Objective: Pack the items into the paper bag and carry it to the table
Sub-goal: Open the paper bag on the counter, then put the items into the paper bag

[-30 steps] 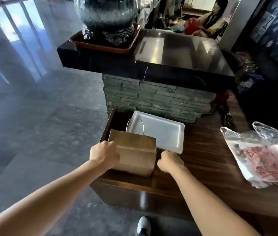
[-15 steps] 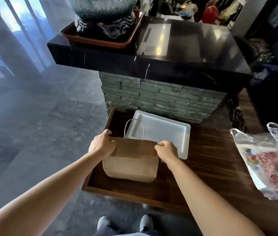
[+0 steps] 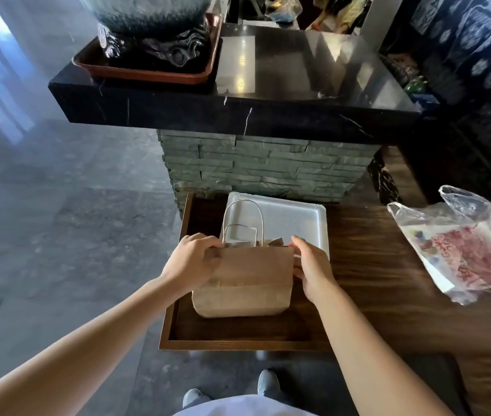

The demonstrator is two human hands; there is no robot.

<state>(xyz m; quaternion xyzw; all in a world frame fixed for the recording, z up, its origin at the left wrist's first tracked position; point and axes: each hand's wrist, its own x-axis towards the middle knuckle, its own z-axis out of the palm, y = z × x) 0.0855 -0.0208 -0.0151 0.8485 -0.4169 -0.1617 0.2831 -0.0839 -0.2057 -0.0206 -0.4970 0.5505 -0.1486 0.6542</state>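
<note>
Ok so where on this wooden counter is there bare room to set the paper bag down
Bare wood lies between the white tray and the plastic bag, right of the right hand. The counter's left end is crowded: paper bag, tray, left hand.

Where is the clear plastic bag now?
In the head view, the clear plastic bag lies on the wooden counter at the right, apart from the paper bag.
</note>
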